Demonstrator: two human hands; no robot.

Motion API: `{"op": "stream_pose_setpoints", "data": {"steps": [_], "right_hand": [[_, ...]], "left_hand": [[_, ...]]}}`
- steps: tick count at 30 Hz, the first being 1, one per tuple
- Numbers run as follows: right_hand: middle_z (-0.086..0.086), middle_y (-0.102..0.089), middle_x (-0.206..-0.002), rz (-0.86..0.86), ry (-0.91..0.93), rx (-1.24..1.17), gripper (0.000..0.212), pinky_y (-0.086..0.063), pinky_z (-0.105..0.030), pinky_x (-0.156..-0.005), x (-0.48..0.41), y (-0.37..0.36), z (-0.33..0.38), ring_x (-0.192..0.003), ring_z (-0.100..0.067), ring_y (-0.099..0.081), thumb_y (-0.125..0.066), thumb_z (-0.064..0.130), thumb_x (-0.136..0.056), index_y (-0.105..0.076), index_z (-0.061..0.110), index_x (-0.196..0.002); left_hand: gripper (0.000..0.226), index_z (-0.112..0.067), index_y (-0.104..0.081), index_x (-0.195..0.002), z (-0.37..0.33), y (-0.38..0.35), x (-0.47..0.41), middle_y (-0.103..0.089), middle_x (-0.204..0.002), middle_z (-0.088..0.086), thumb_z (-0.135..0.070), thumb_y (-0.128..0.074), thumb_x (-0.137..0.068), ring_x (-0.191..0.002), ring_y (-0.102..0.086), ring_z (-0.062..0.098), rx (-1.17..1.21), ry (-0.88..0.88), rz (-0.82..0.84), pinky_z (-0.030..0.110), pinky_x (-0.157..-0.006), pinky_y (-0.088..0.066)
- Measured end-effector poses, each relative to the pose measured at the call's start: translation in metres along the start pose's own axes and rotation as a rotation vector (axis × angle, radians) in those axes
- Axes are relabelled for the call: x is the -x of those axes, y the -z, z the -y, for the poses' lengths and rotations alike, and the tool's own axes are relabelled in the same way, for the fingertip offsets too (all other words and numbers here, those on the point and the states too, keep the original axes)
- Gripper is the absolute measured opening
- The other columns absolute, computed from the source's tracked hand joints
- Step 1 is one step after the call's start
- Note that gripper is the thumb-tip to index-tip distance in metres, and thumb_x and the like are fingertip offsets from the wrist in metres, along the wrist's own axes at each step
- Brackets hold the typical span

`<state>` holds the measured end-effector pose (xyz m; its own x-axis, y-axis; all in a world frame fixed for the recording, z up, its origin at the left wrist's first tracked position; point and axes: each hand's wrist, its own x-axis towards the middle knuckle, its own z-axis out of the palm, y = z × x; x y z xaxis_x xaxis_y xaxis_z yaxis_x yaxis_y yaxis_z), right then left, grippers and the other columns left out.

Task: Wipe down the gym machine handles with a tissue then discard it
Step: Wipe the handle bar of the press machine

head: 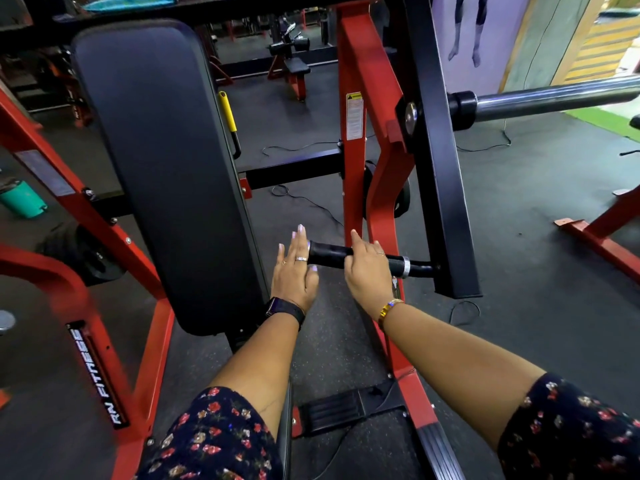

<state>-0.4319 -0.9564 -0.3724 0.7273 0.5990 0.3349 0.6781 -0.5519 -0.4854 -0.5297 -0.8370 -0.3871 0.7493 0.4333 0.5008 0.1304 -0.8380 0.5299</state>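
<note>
The handle [329,252], a short round black bar with a matt, rubbery sleeve, is gripped near its middle by the right hand [367,275]: the thumb and most fingers are curled over it, while the forefinger is lifted straight. Whether a tissue is pressed under that palm cannot be told. The left hand [294,271] is held flat with straight, spread fingers at the free end of the handle, just left of the grip, and seems to touch the end cap. Right of the grip a shiny metal collar [406,267] is fitted round the handle, and beyond it the handle is joined to a square-edged black steel arm [446,188]. Beyond the grip a glossy red post [356,64] stands close. A long, smooth, round-cornered black pad [156,161] is set just left of the left hand, leaving a narrow gap. Below the grip, speckled rubber floor [325,317] is seen, and wider floor opens right of the black arm.
</note>
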Motion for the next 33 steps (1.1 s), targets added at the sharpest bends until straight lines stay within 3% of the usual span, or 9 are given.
{"op": "stream_pose_setpoints", "data": {"steps": [3,5,10,15,20,24,27,31,33], "right_hand": [[-0.022,-0.058,-0.125,0.043,-0.076,-0.203,0.048,-0.033,-0.037,-0.104,-0.015,0.002,0.028,-0.118,-0.035,-0.051,-0.038,0.011,-0.097,-0.036,0.001,-0.144],[-0.02,-0.053,-0.133,0.088,-0.04,-0.355,0.048,-0.035,-0.037,-0.104,-0.019,0.002,0.044,-0.124,-0.033,-0.048,-0.038,0.009,-0.098,-0.035,0.003,-0.145],[-0.014,-0.045,-0.144,0.149,0.164,-0.379,0.052,-0.025,-0.038,-0.115,-0.006,-0.007,0.055,-0.138,-0.03,-0.034,-0.041,0.006,-0.095,-0.033,0.007,-0.147],[-0.013,-0.049,-0.137,0.155,0.381,-0.123,0.065,-0.015,-0.031,-0.118,-0.014,-0.008,0.053,-0.129,-0.027,-0.043,-0.052,0.008,-0.086,-0.029,0.003,-0.147],[-0.019,-0.06,-0.117,0.356,0.504,0.155,0.068,-0.029,-0.039,-0.112,-0.041,-0.001,0.07,-0.117,-0.035,-0.05,-0.05,0.013,-0.084,-0.026,0.005,-0.147],[-0.014,-0.066,-0.103,0.268,0.855,0.32,0.059,-0.036,-0.039,-0.109,-0.035,-0.005,0.059,-0.102,-0.031,-0.059,-0.055,0.002,-0.084,-0.038,0.001,-0.14],[-0.013,-0.066,-0.109,0.076,0.977,0.285,0.052,-0.038,-0.04,-0.109,-0.026,-0.007,0.035,-0.106,-0.03,-0.059,-0.045,-0.001,-0.084,-0.046,0.0,-0.136],[-0.015,-0.066,-0.11,0.093,0.799,0.306,0.05,-0.035,-0.041,-0.111,-0.026,-0.007,0.05,-0.11,-0.032,-0.058,-0.027,0.012,-0.087,-0.052,-0.002,-0.129],[-0.016,-0.064,-0.114,0.213,0.615,0.405,0.049,-0.026,-0.039,-0.115,-0.028,-0.007,0.07,-0.116,-0.031,-0.053,-0.031,0.014,-0.092,-0.038,-0.003,-0.138]], "left_hand": [[0.062,-0.021,-0.024,-0.152,-0.017,0.004,-0.013,-0.046,-0.138,-0.008,-0.028,-0.029,-0.09,-0.128,-0.04,0.002,0.475,0.362,-0.111,0.024,-0.111,-0.026],[0.046,-0.025,-0.046,-0.14,-0.03,0.009,-0.03,-0.058,-0.133,0.008,-0.021,-0.028,-0.098,-0.12,-0.054,0.017,0.875,0.67,-0.248,0.026,-0.104,-0.036],[0.048,-0.015,-0.038,-0.145,-0.027,0.026,-0.041,-0.065,-0.111,0.021,-0.029,-0.024,-0.101,-0.084,-0.063,0.023,1.376,1.04,-0.351,0.033,-0.077,-0.049],[0.056,-0.017,-0.034,-0.146,-0.017,0.03,-0.037,-0.065,-0.099,0.02,-0.043,-0.027,-0.097,-0.103,-0.063,0.034,1.566,1.089,-0.401,0.043,-0.095,-0.047],[0.037,-0.017,-0.043,-0.106,-0.013,0.033,-0.034,-0.062,-0.111,0.016,-0.049,-0.028,-0.095,-0.077,-0.063,0.025,1.619,1.115,-0.349,0.03,-0.06,-0.046],[0.047,-0.018,-0.039,-0.122,-0.008,0.033,-0.034,-0.053,-0.135,0.02,-0.053,-0.024,-0.095,-0.097,-0.062,0.029,1.663,1.09,-0.284,0.033,-0.081,-0.048],[0.059,-0.02,-0.023,-0.148,-0.012,0.033,-0.034,-0.059,-0.119,0.025,-0.051,-0.023,-0.097,-0.105,-0.059,0.033,1.675,1.094,-0.305,0.038,-0.094,-0.043],[0.061,-0.016,-0.03,-0.147,-0.013,0.032,-0.033,-0.062,-0.097,0.015,-0.05,-0.026,-0.097,-0.081,-0.062,0.023,1.638,1.12,-0.338,0.031,-0.071,-0.048],[0.043,-0.023,-0.049,-0.123,-0.01,0.033,-0.034,-0.063,-0.1,0.013,-0.05,-0.029,-0.096,-0.074,-0.062,0.021,1.61,1.132,-0.342,0.028,-0.061,-0.048]]}}
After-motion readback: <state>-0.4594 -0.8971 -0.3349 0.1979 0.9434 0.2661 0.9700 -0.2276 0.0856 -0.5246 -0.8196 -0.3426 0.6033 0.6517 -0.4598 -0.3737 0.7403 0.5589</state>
